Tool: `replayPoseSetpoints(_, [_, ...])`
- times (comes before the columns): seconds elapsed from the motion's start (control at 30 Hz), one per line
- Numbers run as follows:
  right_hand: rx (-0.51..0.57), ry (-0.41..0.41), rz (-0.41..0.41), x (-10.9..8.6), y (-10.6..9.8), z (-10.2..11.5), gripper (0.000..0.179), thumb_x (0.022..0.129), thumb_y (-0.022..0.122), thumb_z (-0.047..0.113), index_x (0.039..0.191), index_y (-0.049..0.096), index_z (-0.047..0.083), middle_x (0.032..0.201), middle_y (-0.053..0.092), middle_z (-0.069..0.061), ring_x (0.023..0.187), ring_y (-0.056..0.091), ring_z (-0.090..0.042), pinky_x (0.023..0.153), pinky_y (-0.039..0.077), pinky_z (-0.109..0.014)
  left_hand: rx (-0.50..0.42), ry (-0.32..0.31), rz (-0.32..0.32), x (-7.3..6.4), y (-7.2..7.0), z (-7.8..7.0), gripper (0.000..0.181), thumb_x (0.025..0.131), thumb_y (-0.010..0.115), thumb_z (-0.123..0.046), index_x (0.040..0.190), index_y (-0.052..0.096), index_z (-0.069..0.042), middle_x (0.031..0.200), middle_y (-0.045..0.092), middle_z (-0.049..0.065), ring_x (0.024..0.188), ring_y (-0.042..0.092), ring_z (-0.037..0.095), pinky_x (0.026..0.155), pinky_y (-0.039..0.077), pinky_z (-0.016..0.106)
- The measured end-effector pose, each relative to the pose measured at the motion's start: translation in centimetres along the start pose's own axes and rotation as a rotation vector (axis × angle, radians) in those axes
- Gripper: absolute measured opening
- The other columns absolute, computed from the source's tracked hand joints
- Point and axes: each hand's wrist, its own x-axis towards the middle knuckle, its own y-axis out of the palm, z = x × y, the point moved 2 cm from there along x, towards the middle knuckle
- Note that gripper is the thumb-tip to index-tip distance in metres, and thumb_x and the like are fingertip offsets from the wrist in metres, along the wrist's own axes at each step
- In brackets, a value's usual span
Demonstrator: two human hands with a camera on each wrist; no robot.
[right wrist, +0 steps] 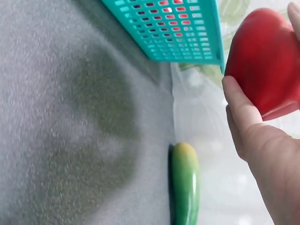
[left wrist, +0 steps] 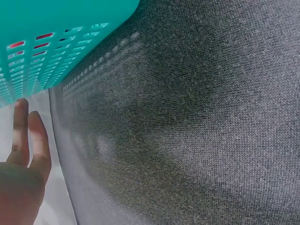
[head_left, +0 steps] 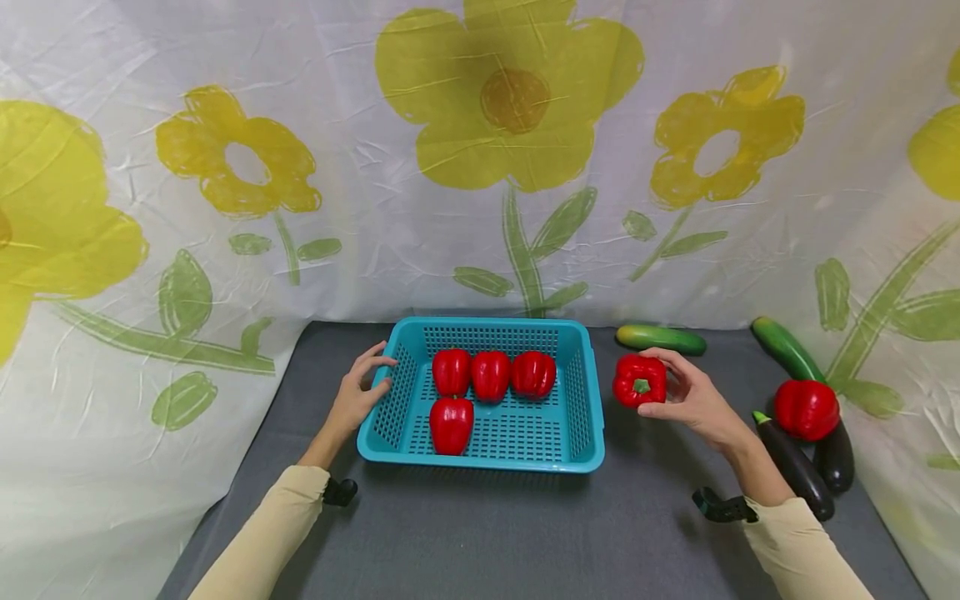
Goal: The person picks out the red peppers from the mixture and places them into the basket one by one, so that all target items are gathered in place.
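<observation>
My right hand [head_left: 697,400] grips a red bell pepper [head_left: 639,381], stem side toward the head camera, just right of the turquoise basket [head_left: 525,460]. Seen from the right wrist, the pepper [right wrist: 265,58] is raised above the grey cloth, thumb and fingers on opposite sides of it. Several more red bell peppers [head_left: 491,375] lie in the basket: a row across its middle and one nearer the front left. At the basket's left rim is my left hand [head_left: 356,400], thumb and fingers spread apart; in the left wrist view two of its fingers [left wrist: 40,140] extend fairly straight beside the basket wall.
A green cucumber [head_left: 660,339] lies behind my right hand. Farther right are another cucumber [head_left: 787,346], a red bell pepper [head_left: 807,409] and two eggplants [head_left: 795,467], close to my right forearm. A flower-printed white curtain [head_left: 360,250] borders the grey tabletop [head_left: 480,533].
</observation>
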Motion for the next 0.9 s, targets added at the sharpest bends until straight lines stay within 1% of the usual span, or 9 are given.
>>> replayPoseSetpoints(0.23, [0.022,0.007,-0.030,0.3,0.6,0.4,0.079,0.083,0.079,-0.007,0.151,0.040,0.008,0.142,0.048,-0.013,0.123,0.046,-0.034,0.085,0.055,-0.036,0.015,-0.009,-0.007,0.0,0.0,0.0,0.028,0.095,0.057,0.013,0.122,0.059,0.016,0.154,0.032,0.032,0.138,0.031,0.055,0.099,0.035,0.071])
replayPoseSetpoints(0.43, [0.046,0.018,-0.007,0.4,1.2,0.9,0.081,0.083,0.080,-0.005,0.152,0.039,0.010,0.143,0.046,-0.014,0.124,0.046,-0.035,0.083,0.056,-0.040,0.008,-0.024,-0.007,0.1,0.0,0.0,0.028,0.095,0.056,0.013,0.122,0.059,0.016,0.154,0.032,0.032,0.138,0.030,0.056,0.099,0.034,0.072])
replayPoseSetpoints(0.63, [0.057,-0.040,-0.019,0.6,2.0,1.7,0.079,0.083,0.076,-0.009,0.151,0.041,0.010,0.144,0.046,-0.013,0.124,0.048,-0.033,0.084,0.056,-0.039,0.004,-0.009,-0.004,0.1,0.0,-0.1,0.028,0.094,0.057,0.014,0.122,0.059,0.017,0.154,0.032,0.033,0.137,0.030,0.057,0.098,0.035,0.072])
replayPoseSetpoints(0.77, [0.091,-0.076,-0.024,0.8,2.7,2.0,0.075,0.085,0.073,-0.010,0.150,0.042,0.008,0.143,0.048,-0.014,0.123,0.050,-0.033,0.084,0.056,-0.039,0.012,-0.011,-0.009,0.1,0.0,-0.1,0.027,0.095,0.057,0.014,0.121,0.059,0.016,0.153,0.032,0.034,0.137,0.031,0.056,0.098,0.035,0.072])
replayPoseSetpoints(0.9, [0.134,-0.114,-0.007,0.9,3.3,2.3,0.068,0.088,0.070,-0.009,0.149,0.043,0.004,0.139,0.050,-0.015,0.121,0.052,-0.032,0.084,0.056,-0.039,0.002,0.001,-0.002,0.0,0.0,-0.1,0.027,0.094,0.057,0.015,0.121,0.058,0.018,0.153,0.032,0.035,0.137,0.031,0.057,0.097,0.036,0.072])
